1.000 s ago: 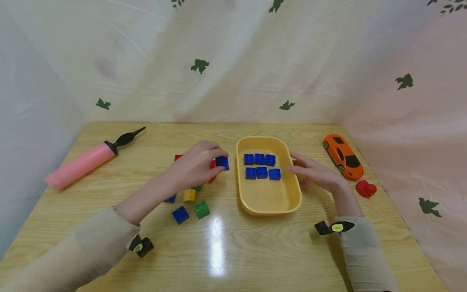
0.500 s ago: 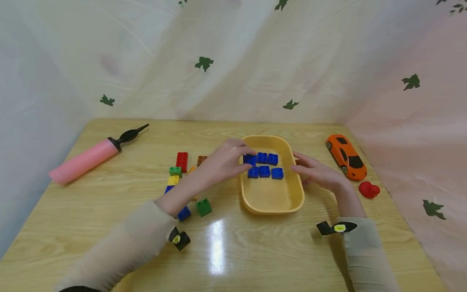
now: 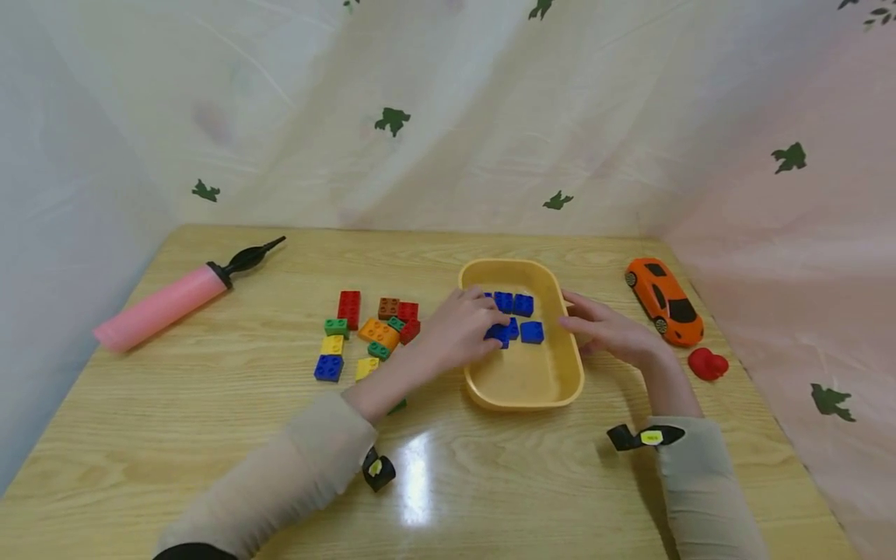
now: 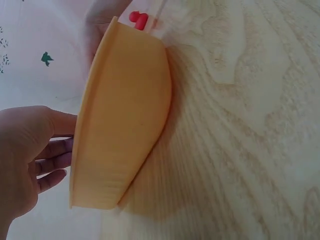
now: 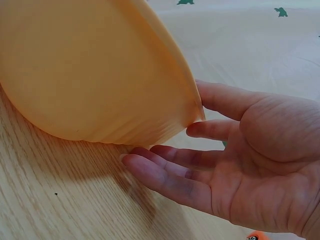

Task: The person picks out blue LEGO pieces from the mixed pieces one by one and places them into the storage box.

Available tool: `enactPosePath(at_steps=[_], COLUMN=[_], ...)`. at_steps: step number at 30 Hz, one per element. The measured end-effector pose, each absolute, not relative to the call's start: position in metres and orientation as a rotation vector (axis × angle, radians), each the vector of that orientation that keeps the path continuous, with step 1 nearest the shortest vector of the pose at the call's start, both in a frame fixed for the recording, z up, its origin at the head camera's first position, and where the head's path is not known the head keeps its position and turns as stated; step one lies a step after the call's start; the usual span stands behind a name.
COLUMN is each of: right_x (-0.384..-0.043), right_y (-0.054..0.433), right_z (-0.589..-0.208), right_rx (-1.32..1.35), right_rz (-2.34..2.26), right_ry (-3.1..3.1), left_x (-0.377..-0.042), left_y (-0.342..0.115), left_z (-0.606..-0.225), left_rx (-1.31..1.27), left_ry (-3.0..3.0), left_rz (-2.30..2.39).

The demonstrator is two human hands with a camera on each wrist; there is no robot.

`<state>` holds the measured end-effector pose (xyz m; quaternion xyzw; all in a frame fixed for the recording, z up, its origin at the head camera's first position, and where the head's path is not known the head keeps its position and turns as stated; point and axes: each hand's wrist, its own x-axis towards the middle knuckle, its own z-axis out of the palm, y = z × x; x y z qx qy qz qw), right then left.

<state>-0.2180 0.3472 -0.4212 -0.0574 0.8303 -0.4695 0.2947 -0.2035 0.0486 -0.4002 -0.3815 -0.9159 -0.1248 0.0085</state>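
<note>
My left hand [image 3: 458, 330] reaches over the near-left rim of a yellow plastic tray [image 3: 521, 389], pinching a blue building block [image 3: 498, 334] between thumb and fingers, low inside it. Several other blue blocks [image 3: 532, 333] lie in the tray in two rows, some partly hidden by this hand. My right hand [image 3: 609, 330] holds the tray's right side, thumb at the rim and fingers along the outer wall. In the right wrist view, the fingertips [image 5: 142, 167] reach under the tray's edge. The left wrist view shows the left hand [image 4: 25, 160] behind the tray wall [image 4: 120, 110], its block hidden.
Left of the tray lie several red, green, yellow, orange and blue blocks [image 3: 379, 333]. A pink hand pump [image 3: 164, 307] lies at the far left. An orange toy car [image 3: 663, 302] and a small red object [image 3: 708, 364] sit at the right.
My left hand has carried the blue block rightward from the loose pile, over the rim and down into the tray. My right hand has stayed at the tray's right side.
</note>
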Motion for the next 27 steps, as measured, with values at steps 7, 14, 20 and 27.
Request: enactPosePath(at_steps=[7, 14, 20, 27], right_x=[-0.218, -0.218, -0.219, -0.218], right_y=[0.348, 0.347, 0.347, 0.348], right_z=[-0.421, -0.421, -0.421, -0.421], right_rx=[-0.159, -0.169, -0.175, -0.157], right_rz=[-1.261, -1.272, -1.265, -1.248], right_ry=[2.211, 2.199, 2.204, 2.213], left_x=[-0.201, -0.200, -0.200, -0.201], left_y=[0.055, 0.057, 0.058, 0.061], left_z=[-0.410, -0.414, -0.417, -0.419], left_rx=[-1.202, -1.223, -1.194, -1.188], left_ry=[-2.898, -2.901, -2.897, -2.881], left_rz=[-0.281, -0.189, -0.132, -0.097])
